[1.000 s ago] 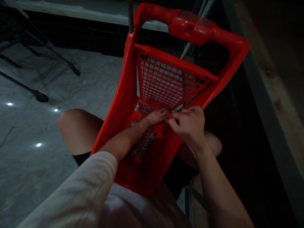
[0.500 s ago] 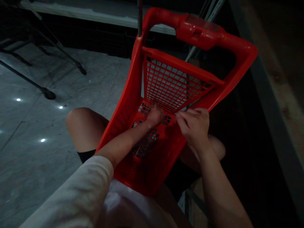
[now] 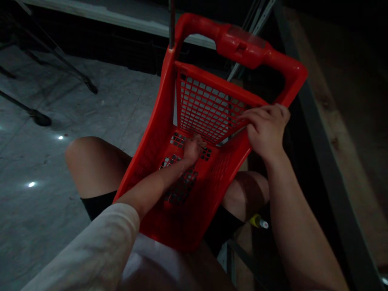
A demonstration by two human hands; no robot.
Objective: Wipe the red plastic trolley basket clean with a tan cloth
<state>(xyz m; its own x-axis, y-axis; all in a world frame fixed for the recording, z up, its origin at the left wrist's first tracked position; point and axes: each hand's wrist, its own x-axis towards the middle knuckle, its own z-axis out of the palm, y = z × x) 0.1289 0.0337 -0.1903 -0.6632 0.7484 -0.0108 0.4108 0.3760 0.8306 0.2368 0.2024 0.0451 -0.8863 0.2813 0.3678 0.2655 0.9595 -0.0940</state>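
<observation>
A red plastic shopping basket with a thick looped handle lies tilted between my knees, its inside facing me. My left hand reaches deep into it, down to the slotted floor. Its fingers curl at the lower edge of the red grid panel; what they hold, if anything, is too dim to see. My right hand is closed over the right rim near the panel's upper corner, fingers lying across toward the grid.
A thin metal pole rises at the basket's upper left corner. Dark wheeled legs stand on the grey floor at left. A metal and wood shelf edge runs along the right. A small yellow-green bottle lies by my right knee.
My right hand has moved up along the right rim, toward the handle. My left hand stays at the panel's foot. The view has shifted a little, and the small bottle now shows.
</observation>
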